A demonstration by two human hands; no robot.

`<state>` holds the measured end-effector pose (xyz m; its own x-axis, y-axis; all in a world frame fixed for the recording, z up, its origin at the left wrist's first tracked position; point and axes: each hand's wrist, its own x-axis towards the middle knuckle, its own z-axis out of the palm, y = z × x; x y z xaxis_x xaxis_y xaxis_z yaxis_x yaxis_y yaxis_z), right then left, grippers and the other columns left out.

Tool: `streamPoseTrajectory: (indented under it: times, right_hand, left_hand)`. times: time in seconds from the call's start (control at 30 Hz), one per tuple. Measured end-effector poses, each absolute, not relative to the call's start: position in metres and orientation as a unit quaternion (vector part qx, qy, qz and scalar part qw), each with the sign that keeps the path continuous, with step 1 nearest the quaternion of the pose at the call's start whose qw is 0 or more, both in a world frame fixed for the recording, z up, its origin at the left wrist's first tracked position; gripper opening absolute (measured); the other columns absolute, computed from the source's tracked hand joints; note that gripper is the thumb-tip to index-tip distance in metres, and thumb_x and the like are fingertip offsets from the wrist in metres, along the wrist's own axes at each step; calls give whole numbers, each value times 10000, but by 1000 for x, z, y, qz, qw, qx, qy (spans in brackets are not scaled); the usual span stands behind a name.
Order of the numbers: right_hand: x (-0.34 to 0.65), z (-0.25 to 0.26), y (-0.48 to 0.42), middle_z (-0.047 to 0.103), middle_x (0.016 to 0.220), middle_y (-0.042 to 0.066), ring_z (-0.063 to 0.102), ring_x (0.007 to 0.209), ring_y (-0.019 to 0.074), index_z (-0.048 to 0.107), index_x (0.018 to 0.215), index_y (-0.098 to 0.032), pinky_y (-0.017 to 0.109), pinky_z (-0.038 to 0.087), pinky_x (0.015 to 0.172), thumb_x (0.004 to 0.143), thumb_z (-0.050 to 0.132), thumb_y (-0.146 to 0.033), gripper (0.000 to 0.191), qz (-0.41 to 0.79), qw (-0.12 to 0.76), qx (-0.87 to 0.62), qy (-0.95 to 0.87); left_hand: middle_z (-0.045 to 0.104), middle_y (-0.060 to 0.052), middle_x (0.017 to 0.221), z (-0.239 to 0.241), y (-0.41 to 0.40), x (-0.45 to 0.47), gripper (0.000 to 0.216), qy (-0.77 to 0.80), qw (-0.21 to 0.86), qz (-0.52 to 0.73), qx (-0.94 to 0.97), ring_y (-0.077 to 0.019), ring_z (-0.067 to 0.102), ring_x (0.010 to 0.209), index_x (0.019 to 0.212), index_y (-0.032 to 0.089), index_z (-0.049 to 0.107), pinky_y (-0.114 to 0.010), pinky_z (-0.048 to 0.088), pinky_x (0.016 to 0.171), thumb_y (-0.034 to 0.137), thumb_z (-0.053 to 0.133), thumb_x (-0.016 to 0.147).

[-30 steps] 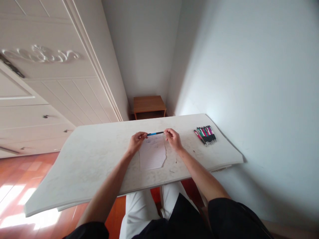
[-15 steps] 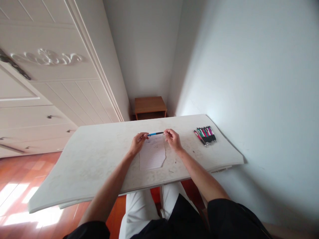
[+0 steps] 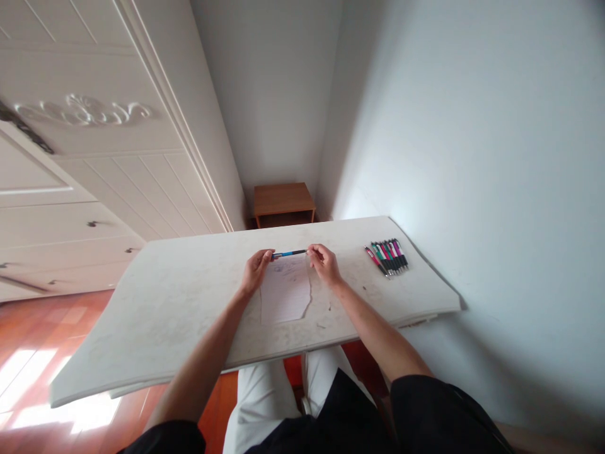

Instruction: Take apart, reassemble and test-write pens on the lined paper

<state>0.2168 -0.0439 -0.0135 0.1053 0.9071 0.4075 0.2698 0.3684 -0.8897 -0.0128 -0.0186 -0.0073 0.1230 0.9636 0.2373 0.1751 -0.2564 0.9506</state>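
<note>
A blue and black pen [image 3: 289, 253] is held level between both hands, just above the far end of a torn sheet of lined paper [image 3: 285, 291] lying on the white table [image 3: 179, 302]. My left hand [image 3: 256, 269] pinches the pen's left end. My right hand [image 3: 324, 263] pinches its right end. Faint scribbles mark the top of the paper.
A row of several pens [image 3: 386, 256] with pink, green and purple barrels lies at the table's far right. A small wooden side table [image 3: 282, 202] stands in the corner beyond. White panelled cabinet doors [image 3: 94, 157] rise on the left, a grey wall on the right.
The hands and pen have stayed almost still, with only a slight shift of the view to the left. Both hands keep their pinch on the pen ends.
</note>
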Motion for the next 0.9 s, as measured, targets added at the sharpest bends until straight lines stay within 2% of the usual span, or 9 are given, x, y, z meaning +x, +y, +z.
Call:
streamPoseTrajectory:
  times: [0.1,0.33,0.5,0.6,0.73,0.83,0.9]
  right_hand:
    - [216,-10,-46,642,809,21,568,509,92,602,887,-185,216,463,503,891,545,-476,297,290,562,-481,-608]
    - [215,-3,-48,629,768,14,569,504,101,593,878,-184,226,461,493,872,560,-461,279,311,558,-479,-602]
    - [216,-6,-47,618,769,7,570,512,98,579,885,-185,219,455,495,878,551,-453,269,325,556,-473,-601]
    - [216,-9,-46,617,763,5,570,514,100,579,890,-185,218,450,492,877,560,-461,277,332,558,-469,-598]
    - [215,-13,-44,624,758,5,566,514,103,588,896,-189,227,460,509,869,577,-497,309,332,572,-465,-589]
    - [214,-13,-45,631,772,11,558,516,101,596,901,-193,231,465,516,872,578,-516,325,323,582,-463,-585]
    - [214,-12,-46,629,771,11,557,525,101,600,910,-195,232,470,524,875,580,-510,317,321,590,-460,-581]
  left_hand:
    - [743,-100,783,-10,-17,-13,555,455,438,472,615,-226,688,771,964,113,705,-353,526,771,633,631,783]
    - [751,-93,889,-14,-15,-18,442,454,432,498,599,-213,681,801,913,144,737,-343,517,795,514,775,676]
    - [739,-64,829,-12,-16,-18,385,431,469,514,575,-185,664,748,867,147,726,-313,507,745,449,817,646]
    - [735,-60,818,-7,-19,-15,414,413,497,538,541,-168,661,734,908,142,700,-289,500,714,433,833,645]
    - [747,-101,910,0,-22,-11,517,379,570,540,490,-170,683,749,1064,136,646,-279,499,673,527,747,741]
    - [747,-115,833,2,-23,-9,583,371,618,517,462,-168,677,677,1056,108,640,-287,503,646,612,683,764]
    - [741,-104,762,2,-23,-9,583,379,627,499,463,-151,652,615,1028,95,652,-282,499,633,604,702,750]
